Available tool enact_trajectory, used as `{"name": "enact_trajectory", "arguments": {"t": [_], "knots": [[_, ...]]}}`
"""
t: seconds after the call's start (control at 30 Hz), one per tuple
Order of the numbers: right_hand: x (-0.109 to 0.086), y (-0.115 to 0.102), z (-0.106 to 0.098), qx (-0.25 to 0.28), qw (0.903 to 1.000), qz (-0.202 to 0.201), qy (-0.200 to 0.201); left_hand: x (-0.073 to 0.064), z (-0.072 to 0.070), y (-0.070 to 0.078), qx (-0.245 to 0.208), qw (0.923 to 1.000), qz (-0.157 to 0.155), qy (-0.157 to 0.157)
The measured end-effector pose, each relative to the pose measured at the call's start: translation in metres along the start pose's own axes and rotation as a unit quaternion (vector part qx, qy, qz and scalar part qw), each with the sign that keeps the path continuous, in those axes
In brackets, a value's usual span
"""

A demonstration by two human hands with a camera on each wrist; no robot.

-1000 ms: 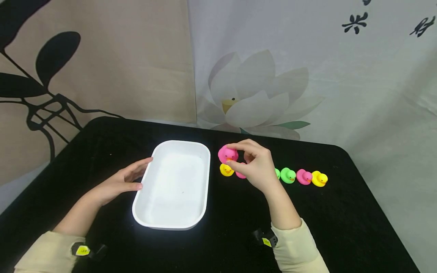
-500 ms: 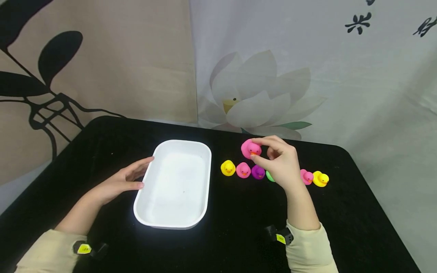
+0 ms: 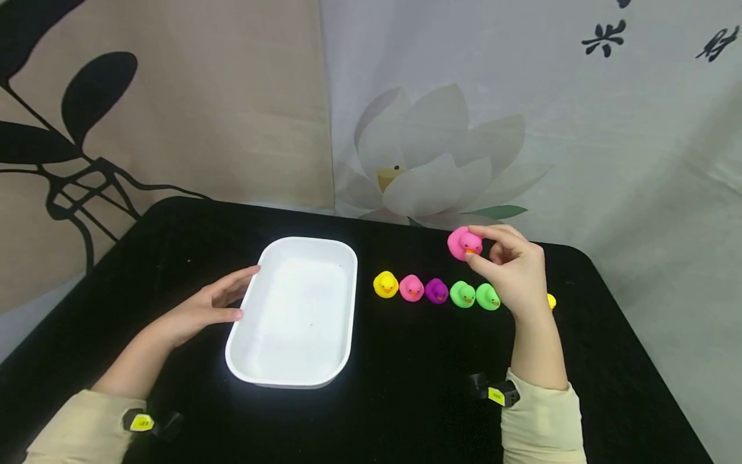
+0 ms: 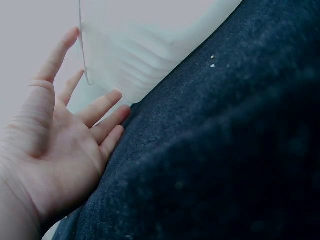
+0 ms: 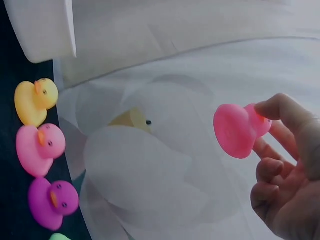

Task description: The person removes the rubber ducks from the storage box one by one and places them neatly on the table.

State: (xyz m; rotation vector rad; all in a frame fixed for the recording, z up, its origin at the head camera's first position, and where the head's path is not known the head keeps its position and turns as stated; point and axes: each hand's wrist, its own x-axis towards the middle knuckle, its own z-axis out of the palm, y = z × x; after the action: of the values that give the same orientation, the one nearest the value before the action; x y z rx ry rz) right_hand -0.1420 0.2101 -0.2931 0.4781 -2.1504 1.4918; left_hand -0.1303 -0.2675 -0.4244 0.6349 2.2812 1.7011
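Between thumb and fingertips, my right hand (image 3: 513, 264) pinches a pink rubber duck (image 3: 462, 243) by its head, raised above the row of ducks. The right wrist view shows the same pink duck (image 5: 234, 131) tilted, its flat base facing the camera. My left hand (image 3: 203, 310) lies along the left side of a white tray (image 3: 292, 316), fingertips right at the rim. Seen from the left wrist, this hand (image 4: 75, 125) has its fingers spread and extended beside the tray wall (image 4: 145, 60). The tray has no duck in it.
Right of the tray runs a row on the black cloth: a yellow duck (image 3: 385, 284), a pink duck (image 3: 411, 288), a purple duck (image 3: 437, 291) and two green ducks (image 3: 463, 294). Another yellow duck (image 3: 552, 301) is partly hidden by my right hand. A printed curtain (image 3: 440, 116) hangs behind.
My right hand has carried the pink duck to the right and slightly up, from near the tray to above the green ducks. The left hand and tray have stayed in place.
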Motion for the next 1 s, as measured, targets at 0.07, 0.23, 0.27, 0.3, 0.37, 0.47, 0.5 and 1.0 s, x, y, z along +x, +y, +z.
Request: {"name": "enact_trajectory", "arguments": {"t": [0.07, 0.23, 0.27, 0.3, 0.37, 0.47, 0.5, 1.0], "knots": [[0.001, 0.01, -0.005, -0.002, 0.9999, 0.008, 0.011, 0.0, 0.0, 0.0, 0.0, 1.0, 0.001, 0.0], [0.001, 0.025, -0.019, -0.008, 0.9993, 0.026, 0.024, 0.0, 0.0, 0.0, 0.002, 1.0, -0.001, 0.0], [0.001, 0.026, -0.022, -0.008, 0.9992, 0.028, 0.026, 0.0, 0.0, 0.0, 0.002, 1.0, -0.001, 0.0], [0.001, 0.028, -0.024, -0.011, 0.999, 0.03, 0.029, 0.0, 0.0, 0.001, 0.002, 1.0, -0.002, 0.0], [0.0, 0.031, -0.03, -0.016, 0.9985, 0.037, 0.037, 0.0, 0.0, 0.001, 0.003, 1.0, -0.002, 0.0], [-0.001, 0.034, -0.039, -0.035, 0.9966, 0.054, 0.051, 0.0, 0.0, 0.001, 0.003, 1.0, -0.001, -0.001], [-0.001, 0.036, -0.042, -0.039, 0.9959, 0.058, 0.056, 0.0, 0.0, 0.001, 0.003, 1.0, -0.001, -0.001], [-0.01, 0.058, -0.081, -0.093, 0.982, 0.099, 0.131, 0.0, 0.0, -0.002, 0.001, 1.0, 0.004, -0.002]]}}
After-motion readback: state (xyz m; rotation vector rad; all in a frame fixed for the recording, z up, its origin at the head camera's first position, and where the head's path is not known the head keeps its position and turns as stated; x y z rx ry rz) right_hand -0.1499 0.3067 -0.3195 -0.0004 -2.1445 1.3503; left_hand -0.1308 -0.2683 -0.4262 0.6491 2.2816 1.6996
